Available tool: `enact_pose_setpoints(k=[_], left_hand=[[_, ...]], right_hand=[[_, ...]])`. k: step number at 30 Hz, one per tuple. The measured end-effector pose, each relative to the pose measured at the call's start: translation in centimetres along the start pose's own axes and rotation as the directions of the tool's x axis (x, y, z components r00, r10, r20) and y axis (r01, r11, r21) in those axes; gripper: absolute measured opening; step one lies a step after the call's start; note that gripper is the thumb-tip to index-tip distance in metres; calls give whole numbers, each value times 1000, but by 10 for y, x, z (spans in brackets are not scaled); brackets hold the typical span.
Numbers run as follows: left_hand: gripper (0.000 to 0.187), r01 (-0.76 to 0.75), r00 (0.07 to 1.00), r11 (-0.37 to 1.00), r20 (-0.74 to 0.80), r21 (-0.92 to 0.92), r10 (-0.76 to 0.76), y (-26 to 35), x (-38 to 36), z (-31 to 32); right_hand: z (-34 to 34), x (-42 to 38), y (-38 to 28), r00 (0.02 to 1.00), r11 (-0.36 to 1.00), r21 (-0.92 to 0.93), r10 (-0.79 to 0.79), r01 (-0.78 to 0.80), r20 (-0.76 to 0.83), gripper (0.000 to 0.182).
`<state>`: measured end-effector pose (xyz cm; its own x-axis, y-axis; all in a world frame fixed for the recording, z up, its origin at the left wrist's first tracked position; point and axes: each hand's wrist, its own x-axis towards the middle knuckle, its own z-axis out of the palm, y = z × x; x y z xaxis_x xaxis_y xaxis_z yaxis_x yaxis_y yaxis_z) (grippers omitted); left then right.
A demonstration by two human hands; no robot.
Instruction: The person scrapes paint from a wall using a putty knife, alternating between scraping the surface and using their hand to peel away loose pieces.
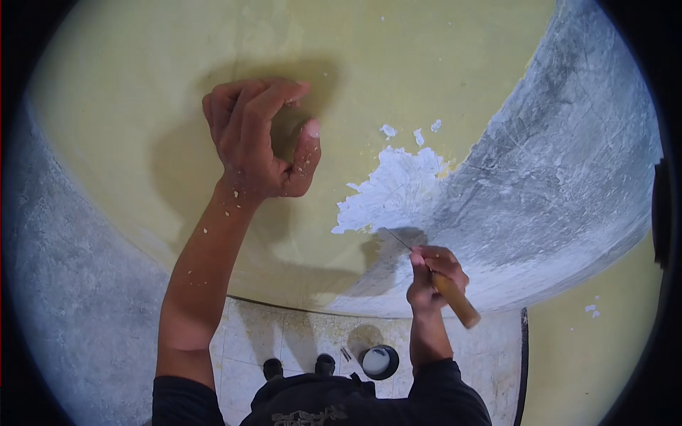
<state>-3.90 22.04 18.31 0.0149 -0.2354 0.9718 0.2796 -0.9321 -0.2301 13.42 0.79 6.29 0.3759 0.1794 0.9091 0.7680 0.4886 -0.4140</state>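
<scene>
My right hand [435, 273] is closed around a scraper with a wooden handle [456, 299]. Its thin blade [398, 240] appears nearly edge-on and points up and left at the lower edge of a white bare patch [394, 186] in the yellow paint. My left hand [263, 135] is raised in front of the yellow wall [369, 64], empty, with fingers curled and the thumb apart in a C shape. Small pale flakes dot its wrist and forearm.
Grey scraped wall [547, 156] spreads right of the patch. A few loose-edged white spots [418, 135] lie above it. Down on the tiled floor [249, 334], littered with crumbs, stand a dark bucket with pale contents [376, 362] and my feet [325, 364].
</scene>
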Motion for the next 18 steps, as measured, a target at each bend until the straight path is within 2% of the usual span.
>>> enact_pose_setpoints(k=[1, 3, 5, 7, 9, 11, 12, 13, 15, 17, 18], left_hand=[[40, 6, 1000, 1000, 5, -4, -6, 1, -2, -1], [40, 11, 1000, 1000, 9, 7, -11, 0, -1, 0], [36, 19, 999, 1000, -43, 5, -19, -1, 1, 5], [33, 64, 996, 998, -61, 0, -64, 4, -5, 2], [40, 5, 1000, 1000, 5, 3, -5, 1, 1, 0], [40, 4, 1000, 1000, -7, 6, -4, -1, 3, 1], [40, 12, 1000, 1000, 0, -3, -12, 1, 0, 0], [40, 12, 1000, 1000, -1, -4, -12, 1, 0, 0], [40, 18, 1000, 1000, -5, -4, -18, 1, 0, 1], [40, 11, 1000, 1000, -12, -12, -11, 1, 1, 1], [40, 12, 1000, 1000, -7, -19, -12, 1, 0, 0]], right_hand=[[3, -5, 2, 1000, 1000, -4, 7, -7, 3, 21], [13, -16, 10, 926, 992, -48, -91, 116, 366, 20], [5, -11, 9, 956, 980, -65, -169, 190, 241, 22], [4, 3, -5, 996, 997, -44, -63, 66, 57, 23], [7, 2, -2, 990, 995, -11, -96, 98, 103, 23], [3, 7, -8, 960, 984, -74, -139, 161, 243, 23], [1, 6, -5, 977, 986, -72, -138, 152, 164, 24], [1, 10, -4, 996, 997, 3, -73, 73, 47, 24], [5, 11, 1, 968, 991, 7, -132, 134, 211, 17], [16, 9, -9, 931, 975, -30, -199, 218, 306, 15], [11, 16, -14, 928, 963, -134, -180, 234, 327, 15]])
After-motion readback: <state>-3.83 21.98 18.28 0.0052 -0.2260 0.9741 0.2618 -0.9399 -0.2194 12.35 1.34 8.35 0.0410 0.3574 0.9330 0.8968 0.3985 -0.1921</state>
